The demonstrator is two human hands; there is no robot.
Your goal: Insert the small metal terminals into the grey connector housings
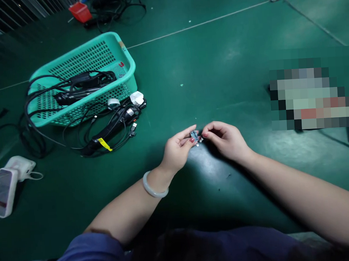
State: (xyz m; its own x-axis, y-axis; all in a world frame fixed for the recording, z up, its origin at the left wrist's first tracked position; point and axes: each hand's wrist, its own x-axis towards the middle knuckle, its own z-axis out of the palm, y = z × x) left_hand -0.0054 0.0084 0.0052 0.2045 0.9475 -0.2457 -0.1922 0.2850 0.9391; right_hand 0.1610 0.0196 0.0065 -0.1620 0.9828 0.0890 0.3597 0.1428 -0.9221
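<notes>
My left hand (178,149) and my right hand (225,139) meet over the middle of the green table. Both pinch a small grey connector part (194,136) between their fingertips. A tiny metal piece (200,139) shows at my right fingertips, touching the part. My left wrist wears a pale bangle (152,188). The fingers of both hands are closed in a pinch. What the part is exactly is too small to tell.
A teal plastic basket (124,57) tipped on its side at the left holds black cables. More black cables and a black tool (110,128) lie in front of it. A white device (3,190) sits at the far left, a red box (80,11) at the back.
</notes>
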